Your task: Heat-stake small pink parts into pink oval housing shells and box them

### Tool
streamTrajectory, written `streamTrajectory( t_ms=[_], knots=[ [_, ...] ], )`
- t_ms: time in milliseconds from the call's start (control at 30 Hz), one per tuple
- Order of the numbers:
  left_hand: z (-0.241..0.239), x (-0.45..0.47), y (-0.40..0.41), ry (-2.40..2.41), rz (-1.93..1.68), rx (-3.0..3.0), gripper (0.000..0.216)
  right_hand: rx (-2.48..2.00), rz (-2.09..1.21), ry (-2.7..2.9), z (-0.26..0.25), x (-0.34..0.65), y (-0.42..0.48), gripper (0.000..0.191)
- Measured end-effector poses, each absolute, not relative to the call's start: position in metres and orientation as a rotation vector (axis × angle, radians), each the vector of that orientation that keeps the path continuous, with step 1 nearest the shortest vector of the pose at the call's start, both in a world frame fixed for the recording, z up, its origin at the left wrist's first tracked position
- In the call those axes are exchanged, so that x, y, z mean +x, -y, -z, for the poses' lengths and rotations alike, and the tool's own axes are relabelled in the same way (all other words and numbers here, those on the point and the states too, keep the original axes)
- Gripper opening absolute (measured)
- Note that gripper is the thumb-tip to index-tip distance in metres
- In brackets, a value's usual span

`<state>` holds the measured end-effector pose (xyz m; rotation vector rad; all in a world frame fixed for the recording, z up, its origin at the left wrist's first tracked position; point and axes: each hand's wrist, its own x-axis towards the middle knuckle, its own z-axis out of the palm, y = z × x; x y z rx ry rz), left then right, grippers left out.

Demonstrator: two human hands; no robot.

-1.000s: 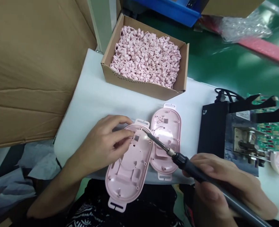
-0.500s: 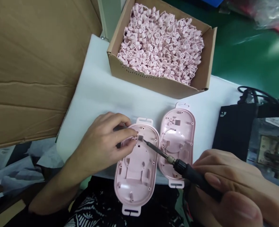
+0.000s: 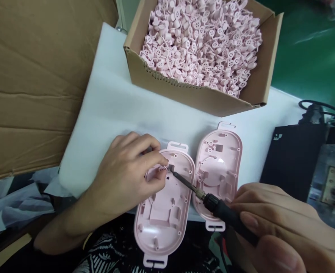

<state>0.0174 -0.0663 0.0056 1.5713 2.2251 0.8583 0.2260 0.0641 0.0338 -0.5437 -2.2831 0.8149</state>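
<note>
My right hand [image 3: 281, 223] is wrapped round the black handle of a soldering iron [image 3: 213, 201]. The iron's tip reaches over the left pink plastic shell [image 3: 163, 204], beside a small square hole near its upper end. Thumb and forefinger of my left hand [image 3: 130, 170] pinch a small pink plastic part [image 3: 164, 167] close to that tip; the fingers cover much of the part. Whether the tip touches it I cannot tell. A second, similar pink shell [image 3: 217, 167] lies open side up just to the right, partly behind the iron.
Beyond the shells, a cardboard box [image 3: 193, 94] full of small pink plastic parts [image 3: 201, 45] stands on the white table [image 3: 105, 102]. Brown cardboard [image 3: 33, 83] rises at the left. A black box-shaped device [image 3: 292, 159] with a cable stands at the right.
The head view has shifted, so the cardboard box looks larger and higher. The soldering iron's tip has moved slightly left, nearer my left fingertips. Both hands keep their grips.
</note>
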Motion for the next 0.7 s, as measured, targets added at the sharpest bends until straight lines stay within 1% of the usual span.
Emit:
streamTrajectory(
  t_ms=[200, 500, 567, 700],
  knots=[
    [-0.0052, 0.0179, 0.0667, -2.224, -0.842, 1.572, 0.011, -0.619, -0.867, 2.223, -0.0322, 0.2268, -0.062, 0.009],
    [-0.0053, 0.0174, 0.0664, -2.22, -0.85, 1.573, 0.011, -0.786, -0.805, 2.272, -0.0349, 0.2257, -0.0566, 0.033],
    [-0.0052, 0.0175, 0.0668, -2.222, -0.845, 1.574, 0.011, -0.776, -0.821, 2.26, -0.035, 0.2239, -0.0568, 0.034],
    [-0.0059, 0.0169, 0.0678, -2.221, -0.842, 1.574, 0.011, -0.724, -0.843, 2.19, -0.0345, 0.2213, -0.0561, 0.031]
  ],
)
